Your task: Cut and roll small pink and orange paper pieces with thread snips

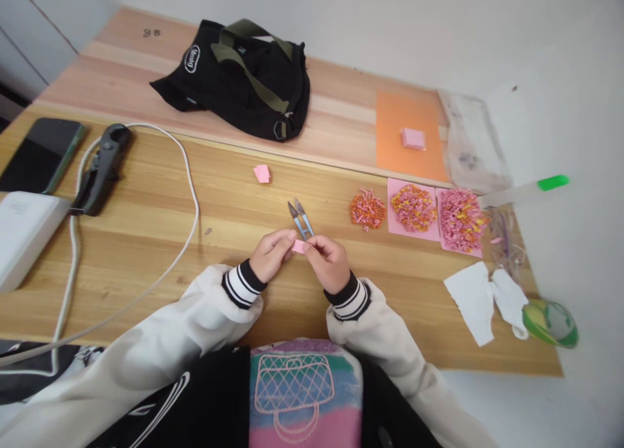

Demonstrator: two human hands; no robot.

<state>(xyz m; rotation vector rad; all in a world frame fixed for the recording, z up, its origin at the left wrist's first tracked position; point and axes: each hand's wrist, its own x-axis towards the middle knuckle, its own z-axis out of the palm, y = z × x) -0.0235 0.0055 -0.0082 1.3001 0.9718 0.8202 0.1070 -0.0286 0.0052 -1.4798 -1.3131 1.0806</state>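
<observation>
Between my two hands is a small pink paper piece (298, 246). My left hand (273, 253) pinches its left end with thumb and fingers. The right end is pinched by my right hand (327, 261). Just beyond the fingertips lie thread snips (301, 219), blades pointing away from me and apart. Farther off on the wood rests a little stack of pink paper squares (262, 173).
To the right sit several piles of tiny pink and orange pieces (413, 207), two on pink sheets. An orange sheet (390, 119) bears a pink block (413, 138). A black bag (258, 90) lies behind; a white cable (192, 194), phone (43, 154) and power bank (29, 237) occupy the left.
</observation>
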